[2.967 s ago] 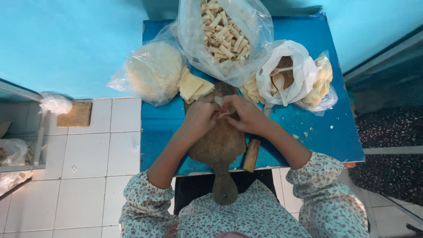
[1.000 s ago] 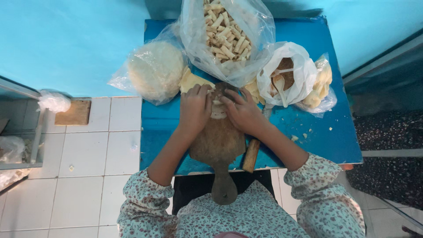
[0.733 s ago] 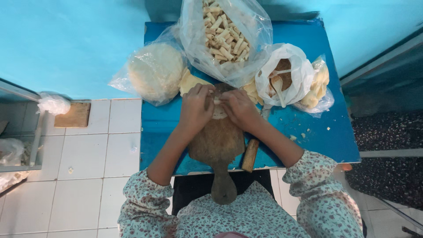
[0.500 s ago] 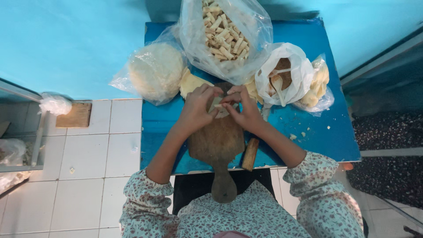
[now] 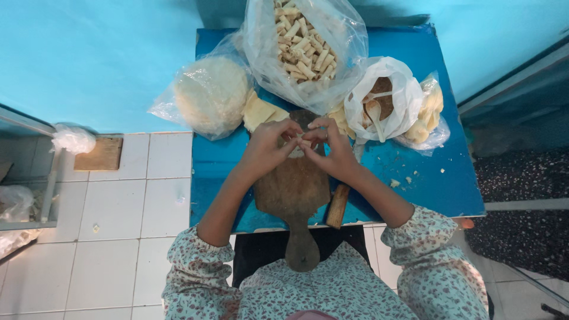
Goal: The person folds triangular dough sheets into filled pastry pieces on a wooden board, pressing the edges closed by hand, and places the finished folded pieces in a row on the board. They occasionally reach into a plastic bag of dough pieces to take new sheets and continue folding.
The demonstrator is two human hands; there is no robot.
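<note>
Both hands are meeting over the far end of a wooden paddle board (image 5: 293, 189), which is lying at the middle of the near edge of the blue table (image 5: 207, 172) with its handle hanging past that edge; the left hand (image 5: 268, 148) is curling, fingers bent and pinching a small pale piece of dough wrapper (image 5: 295, 152), and the right hand (image 5: 332, 151) is curling the same way, its fingertips pinching the same piece from the other side; the thumbs and forefingers of the two hands are touching or nearly touching. A short wooden handle (image 5: 338, 205) is lying just right of the board, at the near edge. A clear bag of pale rolled sticks (image 5: 302, 47) is sitting at the middle of the far edge; a clear bag holding a round stack of thin white sheets (image 5: 210, 95) is resting toward the far left corner, and yellowish flat pieces (image 5: 261, 112) are lying between it and the board. A white bag with brown filling and a spoon (image 5: 379, 101) is standing right of the hands, with another clear bag of yellowish pieces (image 5: 428, 115) just beside it; crumbs (image 5: 406, 178) are lying scattered toward the right edge.
</note>
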